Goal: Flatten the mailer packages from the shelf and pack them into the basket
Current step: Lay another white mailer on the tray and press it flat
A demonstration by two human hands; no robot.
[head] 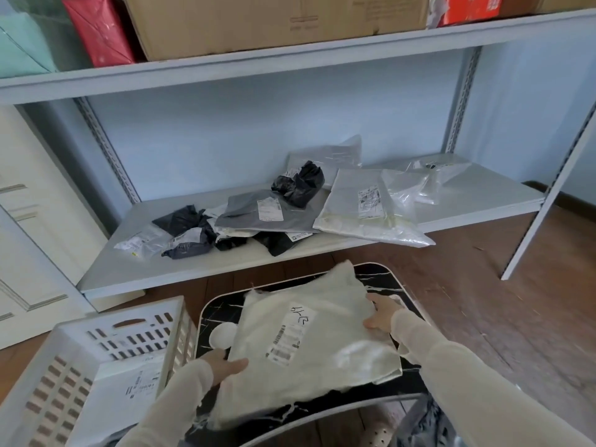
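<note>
As both hands (225, 366) (382, 314) grip it, the mailer (322, 356) lies (label (290, 333) up).

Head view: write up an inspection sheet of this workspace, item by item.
Surface: black marble-look table, mostly covered by the cream mailer.
Job's things: cream mailer lies on the table; white basket at left holds one flat mailer; pile of mailers waits on the lower shelf.
Clutter: nothing seen.
Grippers: left hand holds the cream mailer's near-left edge; right hand holds its right edge.
Cables: nothing seen.
Surroundings: cardboard box and red package on the upper shelf; wooden floor; white door at left.
</note>
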